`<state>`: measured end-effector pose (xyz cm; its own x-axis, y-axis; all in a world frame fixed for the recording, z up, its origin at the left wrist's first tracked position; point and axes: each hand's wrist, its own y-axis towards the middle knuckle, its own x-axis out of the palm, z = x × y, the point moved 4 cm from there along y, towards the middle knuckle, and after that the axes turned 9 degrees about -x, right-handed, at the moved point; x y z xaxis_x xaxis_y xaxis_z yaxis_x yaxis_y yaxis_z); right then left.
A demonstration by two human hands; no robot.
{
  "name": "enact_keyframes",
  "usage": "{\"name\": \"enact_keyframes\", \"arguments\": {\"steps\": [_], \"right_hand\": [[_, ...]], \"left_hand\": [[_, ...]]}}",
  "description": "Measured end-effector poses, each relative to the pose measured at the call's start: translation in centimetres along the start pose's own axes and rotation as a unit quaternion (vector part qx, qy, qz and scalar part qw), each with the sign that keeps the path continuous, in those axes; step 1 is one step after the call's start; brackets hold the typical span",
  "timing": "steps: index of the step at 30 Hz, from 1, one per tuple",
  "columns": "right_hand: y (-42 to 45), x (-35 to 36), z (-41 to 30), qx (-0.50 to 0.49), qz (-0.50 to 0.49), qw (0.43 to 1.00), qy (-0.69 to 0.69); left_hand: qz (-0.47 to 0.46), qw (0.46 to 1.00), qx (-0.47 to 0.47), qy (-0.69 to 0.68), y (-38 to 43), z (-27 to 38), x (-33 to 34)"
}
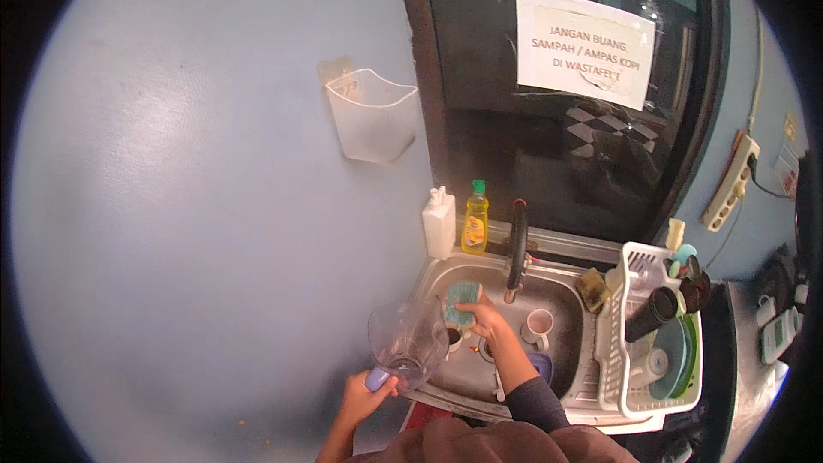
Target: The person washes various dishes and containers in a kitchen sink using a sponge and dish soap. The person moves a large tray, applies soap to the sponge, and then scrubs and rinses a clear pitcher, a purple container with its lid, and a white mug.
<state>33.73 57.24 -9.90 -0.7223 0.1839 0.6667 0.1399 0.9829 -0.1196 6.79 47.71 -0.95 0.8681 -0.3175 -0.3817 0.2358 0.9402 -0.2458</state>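
Note:
My left hand (366,397) grips the purple handle of a clear plastic jug (402,337), tilted over the near left corner of the steel sink (556,292). In my right hand (487,320) is a green scouring sponge (461,304), held just beside the jug's right side above the basin. Below my right hand, a cup with dark contents (454,338) stands partly hidden. A white mug (539,328) sits in the basin to the right of my wrist. A purple plastic item (541,366) lies partly behind my forearm.
Behind the basin rise a black flexible tap (518,244), a yellow dish soap bottle (475,222) and a white pump bottle (440,224). To the right, a white dish rack (611,334) holds cups and plates, with another sponge (593,289) beside it. A power strip (731,182) hangs on the wall.

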Motion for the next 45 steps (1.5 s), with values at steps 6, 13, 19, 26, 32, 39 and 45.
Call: {"name": "enact_keyframes", "arguments": {"steps": [6, 13, 19, 26, 32, 39, 45], "right_hand": [[-5.3, -4.5, -0.1, -0.028, 0.029, 0.999, 0.008], [-9.8, -7.0, -1.0, -0.031, 0.267, 0.957, -0.104], [-7.2, -12.1, -2.6, -0.053, 0.311, 0.940, -0.131], [0.2, -9.9, -9.6, -0.162, 0.185, 0.932, -0.267], [2.1, -12.7, -9.4, -0.165, 0.104, 0.944, -0.265], [-4.1, -10.6, -0.9, 0.023, 0.101, 0.958, -0.268], [-3.8, -7.2, -0.7, 0.048, 0.081, 0.994, -0.059]], "left_hand": [[-0.042, 0.997, 0.052, -0.033, 0.6, -0.3, 0.1], [-0.053, 0.998, 0.020, -0.027, 0.4, 0.3, 0.4], [0.013, 0.999, 0.019, -0.041, 0.1, -0.4, 1.2], [0.110, 0.993, 0.012, -0.047, -3.0, -1.1, 4.1], [0.131, 0.986, 0.034, -0.103, -4.0, -0.3, 8.0], [0.140, 0.986, 0.046, -0.076, -2.7, -0.8, 8.6], [0.109, 0.988, 0.025, -0.109, -2.4, 0.0, 8.6]]}}
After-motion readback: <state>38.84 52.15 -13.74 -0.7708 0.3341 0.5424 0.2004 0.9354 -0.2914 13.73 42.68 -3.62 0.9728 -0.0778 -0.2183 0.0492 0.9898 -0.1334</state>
